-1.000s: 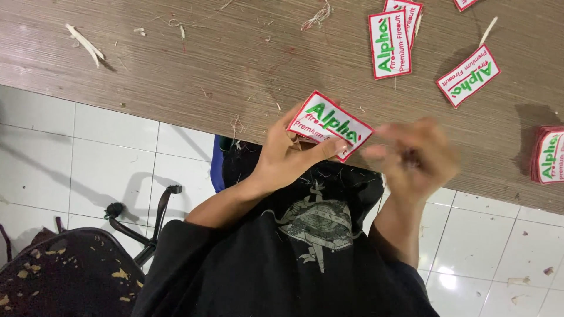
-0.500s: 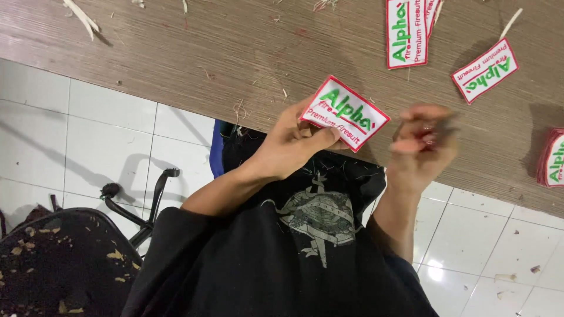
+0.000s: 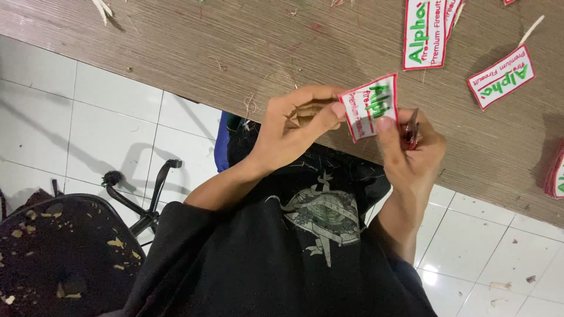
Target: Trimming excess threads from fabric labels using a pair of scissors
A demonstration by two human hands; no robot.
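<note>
here the embroidered patch (image 3: pixel 371 105) stands almost upright, long axis running twelve to six, above the wooden table (image 3: pixel 205 53) edge. the left hand (image 3: pixel 294 126) pinches its nine o'clock edge; the right hand (image 3: pixel 411 149) grips its six o'clock corner plus small red snips (image 3: pixel 410 132).

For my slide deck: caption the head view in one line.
Both hands hold an embroidered patch above a wooden table; right hand also grips small snips, left hand pinches its edge.

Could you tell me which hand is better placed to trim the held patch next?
Probably the right hand: it holds a small red-handled tool beside the patch, while the left hand pinches the patch.
</note>
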